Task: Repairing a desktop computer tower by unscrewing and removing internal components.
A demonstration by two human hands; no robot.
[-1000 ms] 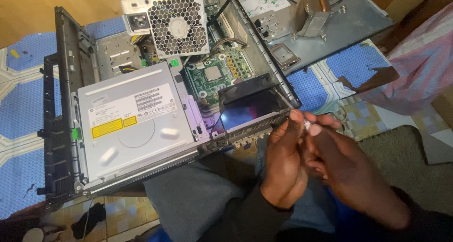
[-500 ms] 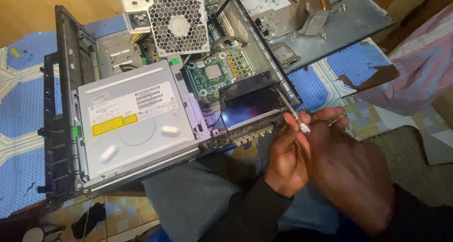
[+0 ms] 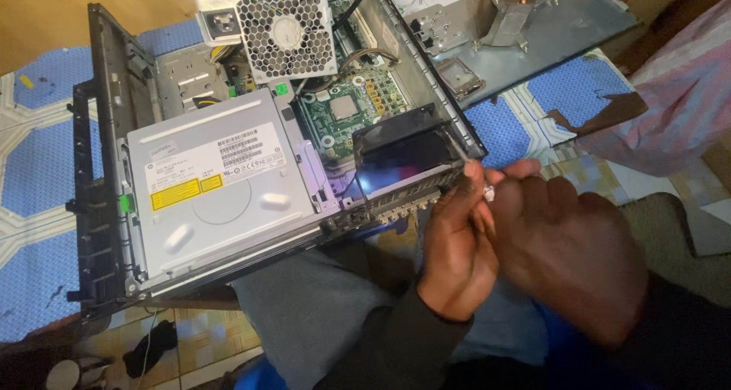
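In the head view, the left hand (image 3: 454, 241) closes its fingers on a thin screwdriver (image 3: 466, 164), and the right hand (image 3: 567, 249) pinches its rear end. The grey shaft slants up-left from both hands, its tip at the open computer case (image 3: 114, 169) rear corner by the black shroud (image 3: 400, 139).

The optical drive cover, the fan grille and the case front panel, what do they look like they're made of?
Optical drive cover: likely sheet metal, matte silver, with stamped dimples and a pressed circle. Fan grille: probably thin pale metal, punched with a honeycomb of holes; painted plastic is possible. Case front panel: seemingly black moulded plastic, dull, with ribs and clips.
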